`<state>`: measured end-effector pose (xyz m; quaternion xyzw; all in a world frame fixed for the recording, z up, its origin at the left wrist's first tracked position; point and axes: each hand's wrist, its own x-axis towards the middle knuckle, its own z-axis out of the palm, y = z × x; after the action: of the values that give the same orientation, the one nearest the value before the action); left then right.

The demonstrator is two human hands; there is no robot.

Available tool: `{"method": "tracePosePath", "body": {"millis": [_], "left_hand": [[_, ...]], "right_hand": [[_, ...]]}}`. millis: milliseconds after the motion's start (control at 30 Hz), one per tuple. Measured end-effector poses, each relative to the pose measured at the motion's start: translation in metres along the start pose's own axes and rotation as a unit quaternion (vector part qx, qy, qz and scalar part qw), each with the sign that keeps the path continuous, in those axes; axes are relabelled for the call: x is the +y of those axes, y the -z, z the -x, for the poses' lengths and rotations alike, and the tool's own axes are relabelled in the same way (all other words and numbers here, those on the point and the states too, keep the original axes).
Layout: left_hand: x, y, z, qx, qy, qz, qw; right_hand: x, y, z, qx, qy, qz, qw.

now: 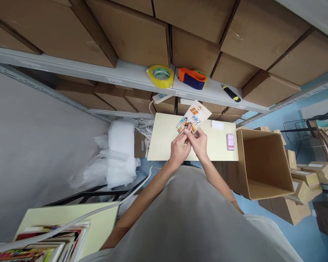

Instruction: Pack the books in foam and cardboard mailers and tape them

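1. Nearest us, a grey garment (196,214) fills the lower middle of the view, with both bare forearms reaching forward past it.
2. Our left hand (180,147) is curled, its fingertips pinching at the lower edge of a printed booklet (196,112). Our right hand (199,145) pinches the same edge from the other side, and the fingers of the two hands meet there. We cannot tell exactly which fingertips press on the paper, or whether the booklet is one sheet or several.
3. The booklet tilts up and away from us above the pale table (160,145), its colourful printed side towards us. We judge the step in hand to be handling it at that lower edge; the next move calls for one steady pinch, so that the other hand's fingers can shift without bending the paper.
4. On the table, to the right of the hands, lie a white slip (217,125) and, near the right end, a phone (230,142) with its screen lit.
5. Just beyond the table's right end stands an open carton (243,163), its mouth towards us.
6. Farther ahead, a metal shelf (136,77) bears a yellow tape roll (153,78), an orange and purple tape dispenser (192,79), a utility knife (231,93) and, behind them, closed boxes (142,40).
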<state>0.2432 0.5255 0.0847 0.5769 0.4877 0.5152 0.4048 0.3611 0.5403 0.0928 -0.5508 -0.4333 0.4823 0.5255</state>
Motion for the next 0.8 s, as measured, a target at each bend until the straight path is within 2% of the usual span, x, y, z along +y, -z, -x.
{"method": "tracePosePath", "body": {"millis": [67, 100, 167, 233, 333, 367, 433, 533, 667, 700, 733, 800], "left_hand": [[-0.005, 0.004, -0.003, -0.013, -0.015, 0.002, 1.000], [-0.009, 0.008, -0.006, 0.006, -0.004, 0.007, 1.000], [-0.020, 0.018, -0.015, 0.077, 0.046, 0.028, 0.996], [-0.031, 0.028, -0.026, 0.108, 0.117, 0.093, 0.983], [-0.040, 0.038, -0.035, 0.032, 0.222, 0.247, 0.943], [-0.041, 0.040, -0.036, 0.006, 0.245, 0.286, 0.926], [-0.040, 0.041, -0.035, -0.007, 0.270, 0.328, 0.905], [-0.037, 0.039, -0.033, 0.031, 0.267, 0.339, 0.901], [-0.036, 0.031, -0.033, 0.103, 0.237, 0.290, 0.922], [-0.035, 0.028, -0.032, 0.117, 0.226, 0.268, 0.929], [-0.034, 0.026, -0.031, 0.127, 0.214, 0.244, 0.937], [-0.029, 0.020, -0.027, 0.129, 0.185, 0.197, 0.954]], "right_hand": [[0.000, 0.005, -0.006, 0.002, 0.002, 0.006, 1.000], [0.000, 0.010, -0.010, -0.005, 0.000, 0.008, 1.000], [-0.001, 0.023, -0.016, -0.039, -0.009, 0.004, 0.999], [-0.004, 0.034, -0.018, -0.082, -0.019, -0.004, 0.996], [-0.009, 0.043, -0.017, -0.128, -0.027, -0.004, 0.991], [-0.009, 0.044, -0.017, -0.136, -0.029, -0.001, 0.990], [-0.008, 0.045, -0.019, -0.146, -0.037, 0.003, 0.989], [-0.002, 0.044, -0.027, -0.131, -0.036, 0.014, 0.991], [0.007, 0.034, -0.029, 0.023, 0.024, 0.076, 0.997], [0.008, 0.029, -0.025, 0.043, 0.032, 0.090, 0.994], [0.008, 0.022, -0.020, 0.041, 0.031, 0.097, 0.994], [0.007, 0.007, -0.009, -0.002, 0.013, 0.088, 0.996]]}}
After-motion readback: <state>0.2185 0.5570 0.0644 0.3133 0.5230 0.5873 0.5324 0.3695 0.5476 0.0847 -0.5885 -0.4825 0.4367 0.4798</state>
